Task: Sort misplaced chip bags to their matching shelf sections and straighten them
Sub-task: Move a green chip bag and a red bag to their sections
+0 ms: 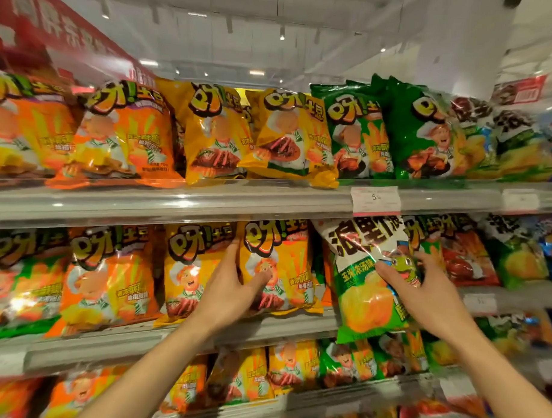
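My right hand [422, 286] grips a white-and-green chip bag [368, 293] by its right edge, thumb across the front, and holds it tilted in front of the middle shelf. This bag differs from the yellow and orange bags around it. My left hand [234, 288] holds the left edge of a yellow chip bag [285, 262] standing on the middle shelf, thumb on the front and fingers behind the edge. Another yellow bag [191, 268] stands just left of it.
The top shelf [206, 200] carries orange bags [127, 135], yellow bags [286, 134] and green bags [393, 131]. Similar green-and-white bags [517, 258] sit at the middle shelf's far right. A price tag [376, 199] hangs on the top shelf rail. A lower shelf holds more bags.
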`<action>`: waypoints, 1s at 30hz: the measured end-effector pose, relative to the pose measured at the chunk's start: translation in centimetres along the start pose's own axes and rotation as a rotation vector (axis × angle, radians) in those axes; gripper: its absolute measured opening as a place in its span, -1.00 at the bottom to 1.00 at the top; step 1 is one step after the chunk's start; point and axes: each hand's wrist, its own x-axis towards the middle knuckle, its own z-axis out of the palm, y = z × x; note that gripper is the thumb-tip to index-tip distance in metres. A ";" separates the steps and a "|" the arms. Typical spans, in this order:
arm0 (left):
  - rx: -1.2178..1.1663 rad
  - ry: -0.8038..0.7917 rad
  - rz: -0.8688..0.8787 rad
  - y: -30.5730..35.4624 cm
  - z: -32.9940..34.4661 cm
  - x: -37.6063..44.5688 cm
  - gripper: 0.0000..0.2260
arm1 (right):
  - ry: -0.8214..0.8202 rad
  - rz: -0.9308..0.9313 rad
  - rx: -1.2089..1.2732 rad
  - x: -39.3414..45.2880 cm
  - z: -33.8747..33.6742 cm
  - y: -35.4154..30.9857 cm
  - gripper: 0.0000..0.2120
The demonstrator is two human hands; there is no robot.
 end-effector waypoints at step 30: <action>0.287 0.064 0.355 0.0 3.4 -3.0 -0.54 | -0.123 0.035 0.244 -2.9 1.6 0.0 -0.10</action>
